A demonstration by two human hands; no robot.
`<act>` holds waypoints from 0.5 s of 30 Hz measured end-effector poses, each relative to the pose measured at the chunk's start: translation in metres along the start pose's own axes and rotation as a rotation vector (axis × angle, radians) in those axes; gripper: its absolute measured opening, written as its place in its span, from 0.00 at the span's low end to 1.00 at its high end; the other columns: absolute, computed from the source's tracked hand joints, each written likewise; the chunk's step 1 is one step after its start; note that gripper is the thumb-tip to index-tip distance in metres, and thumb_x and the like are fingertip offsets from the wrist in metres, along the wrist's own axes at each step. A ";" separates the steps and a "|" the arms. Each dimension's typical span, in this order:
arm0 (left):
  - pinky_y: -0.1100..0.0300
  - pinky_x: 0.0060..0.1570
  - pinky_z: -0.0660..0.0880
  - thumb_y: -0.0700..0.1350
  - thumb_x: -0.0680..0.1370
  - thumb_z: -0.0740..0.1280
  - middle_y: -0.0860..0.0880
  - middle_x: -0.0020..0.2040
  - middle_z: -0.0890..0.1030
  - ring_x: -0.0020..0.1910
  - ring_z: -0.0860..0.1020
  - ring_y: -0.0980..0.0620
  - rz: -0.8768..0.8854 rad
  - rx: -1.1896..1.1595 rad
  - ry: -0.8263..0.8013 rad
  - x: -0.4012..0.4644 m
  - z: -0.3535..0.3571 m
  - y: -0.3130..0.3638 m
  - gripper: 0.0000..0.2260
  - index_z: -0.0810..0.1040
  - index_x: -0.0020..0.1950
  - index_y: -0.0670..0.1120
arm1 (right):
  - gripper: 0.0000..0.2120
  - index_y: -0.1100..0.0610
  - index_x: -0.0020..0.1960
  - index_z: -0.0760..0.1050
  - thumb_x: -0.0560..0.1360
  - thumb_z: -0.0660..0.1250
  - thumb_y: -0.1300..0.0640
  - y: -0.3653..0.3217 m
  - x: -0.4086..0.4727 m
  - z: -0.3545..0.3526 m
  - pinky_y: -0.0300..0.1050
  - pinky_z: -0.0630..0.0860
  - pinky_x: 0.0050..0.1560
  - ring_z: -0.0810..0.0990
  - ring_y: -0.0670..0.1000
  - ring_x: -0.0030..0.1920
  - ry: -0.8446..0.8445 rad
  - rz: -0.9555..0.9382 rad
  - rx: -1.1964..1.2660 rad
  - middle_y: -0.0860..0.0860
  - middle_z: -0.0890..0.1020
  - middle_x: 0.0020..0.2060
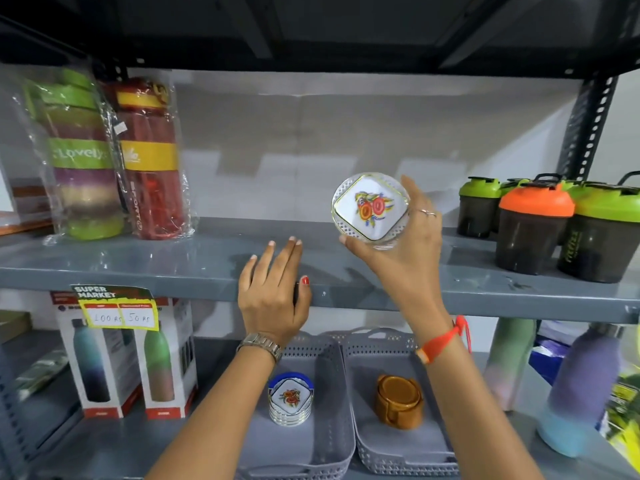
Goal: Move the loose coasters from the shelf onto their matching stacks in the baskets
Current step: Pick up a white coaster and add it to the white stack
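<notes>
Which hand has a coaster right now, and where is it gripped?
The right hand holds the floral coaster by its rim, thumb below, fingers along the right edge. The left hand is empty.

Head view — close, facing the shelf [145,271] front.

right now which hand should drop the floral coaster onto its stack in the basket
The right hand. It already holds the floral coaster, lifted above the shelf edge. The empty left hand rests open on that edge. The matching floral stack sits in the left basket, below both hands, likely an easy reach.
</notes>
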State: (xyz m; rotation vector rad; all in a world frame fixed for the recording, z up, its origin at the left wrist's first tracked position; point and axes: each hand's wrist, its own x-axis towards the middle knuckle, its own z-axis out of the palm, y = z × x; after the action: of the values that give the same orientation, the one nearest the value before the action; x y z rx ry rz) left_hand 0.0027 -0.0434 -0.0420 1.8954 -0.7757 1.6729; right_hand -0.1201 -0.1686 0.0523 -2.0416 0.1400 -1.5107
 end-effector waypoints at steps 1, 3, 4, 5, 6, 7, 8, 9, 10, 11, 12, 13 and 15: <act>0.48 0.62 0.66 0.49 0.79 0.53 0.47 0.64 0.78 0.64 0.74 0.45 -0.006 -0.008 0.003 0.000 0.000 0.000 0.21 0.77 0.65 0.43 | 0.47 0.57 0.72 0.62 0.60 0.80 0.48 -0.005 -0.010 -0.008 0.38 0.62 0.67 0.66 0.46 0.62 0.035 -0.033 0.033 0.45 0.69 0.63; 0.47 0.62 0.66 0.49 0.80 0.52 0.48 0.64 0.77 0.64 0.73 0.45 -0.014 -0.005 0.000 -0.001 0.000 0.001 0.21 0.77 0.65 0.43 | 0.46 0.57 0.72 0.61 0.62 0.79 0.47 -0.017 -0.025 -0.022 0.26 0.57 0.65 0.62 0.42 0.63 0.079 -0.090 0.058 0.43 0.66 0.63; 0.47 0.63 0.66 0.50 0.80 0.52 0.48 0.64 0.77 0.64 0.73 0.45 -0.013 0.002 -0.004 -0.001 0.000 0.001 0.21 0.76 0.65 0.43 | 0.45 0.57 0.72 0.61 0.63 0.78 0.47 -0.023 -0.030 -0.027 0.23 0.56 0.65 0.62 0.42 0.64 0.093 -0.113 0.070 0.44 0.66 0.63; 0.47 0.63 0.66 0.50 0.80 0.52 0.48 0.64 0.77 0.64 0.73 0.45 -0.010 0.009 -0.006 0.000 0.000 0.001 0.21 0.76 0.66 0.43 | 0.44 0.58 0.72 0.61 0.63 0.77 0.47 -0.028 -0.034 -0.031 0.23 0.57 0.65 0.62 0.43 0.65 0.102 -0.130 0.086 0.45 0.66 0.64; 0.48 0.63 0.66 0.50 0.80 0.53 0.47 0.64 0.77 0.64 0.73 0.45 -0.008 0.010 -0.009 0.000 -0.001 0.001 0.21 0.76 0.66 0.43 | 0.44 0.58 0.72 0.61 0.63 0.77 0.48 -0.033 -0.038 -0.035 0.27 0.59 0.67 0.63 0.44 0.66 0.103 -0.140 0.101 0.46 0.67 0.65; 0.48 0.63 0.65 0.49 0.79 0.53 0.47 0.64 0.77 0.63 0.73 0.46 -0.008 0.003 -0.013 0.000 -0.001 0.001 0.21 0.76 0.66 0.43 | 0.44 0.58 0.72 0.61 0.63 0.77 0.48 -0.037 -0.041 -0.039 0.32 0.62 0.68 0.64 0.46 0.67 0.098 -0.146 0.113 0.48 0.68 0.66; 0.48 0.64 0.65 0.49 0.79 0.54 0.47 0.64 0.77 0.63 0.73 0.46 -0.008 -0.009 -0.015 0.000 -0.002 0.001 0.21 0.76 0.66 0.43 | 0.44 0.57 0.72 0.61 0.63 0.78 0.48 -0.040 -0.044 -0.042 0.38 0.64 0.69 0.65 0.48 0.68 0.095 -0.150 0.119 0.49 0.68 0.67; 0.48 0.64 0.64 0.49 0.78 0.54 0.46 0.64 0.77 0.64 0.72 0.46 -0.010 -0.025 -0.014 0.000 -0.003 0.002 0.21 0.76 0.66 0.42 | 0.44 0.56 0.72 0.60 0.63 0.78 0.48 -0.042 -0.047 -0.044 0.41 0.65 0.69 0.65 0.49 0.68 0.093 -0.153 0.121 0.50 0.69 0.67; 0.47 0.64 0.64 0.49 0.78 0.54 0.46 0.64 0.77 0.64 0.72 0.46 -0.012 -0.041 -0.011 0.000 -0.003 0.002 0.21 0.76 0.66 0.42 | 0.44 0.55 0.72 0.60 0.63 0.78 0.48 -0.044 -0.049 -0.046 0.40 0.65 0.68 0.66 0.49 0.68 0.092 -0.155 0.120 0.49 0.69 0.66; 0.47 0.64 0.64 0.48 0.78 0.54 0.46 0.64 0.77 0.64 0.72 0.46 -0.012 -0.049 -0.008 0.000 -0.004 0.003 0.21 0.76 0.65 0.42 | 0.44 0.55 0.72 0.60 0.63 0.78 0.48 -0.045 -0.052 -0.048 0.36 0.65 0.68 0.67 0.49 0.68 0.093 -0.149 0.127 0.47 0.68 0.66; 0.47 0.64 0.64 0.48 0.78 0.54 0.46 0.63 0.78 0.64 0.72 0.46 -0.011 -0.046 -0.003 0.000 -0.003 0.003 0.20 0.75 0.65 0.42 | 0.44 0.55 0.72 0.61 0.62 0.78 0.47 -0.045 -0.055 -0.048 0.31 0.64 0.67 0.67 0.48 0.67 0.096 -0.133 0.139 0.46 0.68 0.65; 0.47 0.64 0.64 0.48 0.78 0.55 0.45 0.63 0.78 0.64 0.71 0.46 -0.008 -0.034 0.000 0.001 -0.002 0.002 0.20 0.74 0.66 0.43 | 0.44 0.54 0.72 0.61 0.62 0.78 0.47 -0.044 -0.059 -0.047 0.27 0.62 0.65 0.68 0.48 0.66 0.093 -0.107 0.156 0.44 0.68 0.64; 0.47 0.63 0.64 0.48 0.77 0.55 0.45 0.63 0.78 0.64 0.71 0.46 -0.002 -0.007 -0.013 0.001 -0.002 0.001 0.20 0.72 0.66 0.44 | 0.44 0.53 0.71 0.63 0.60 0.78 0.43 -0.038 -0.072 -0.045 0.23 0.61 0.62 0.70 0.46 0.65 0.077 -0.054 0.183 0.42 0.70 0.63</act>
State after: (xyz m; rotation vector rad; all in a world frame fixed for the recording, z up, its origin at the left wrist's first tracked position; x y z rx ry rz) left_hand 0.0008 -0.0432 -0.0411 1.9038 -0.7833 1.6561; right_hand -0.1955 -0.1249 0.0191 -1.8577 -0.0232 -1.5751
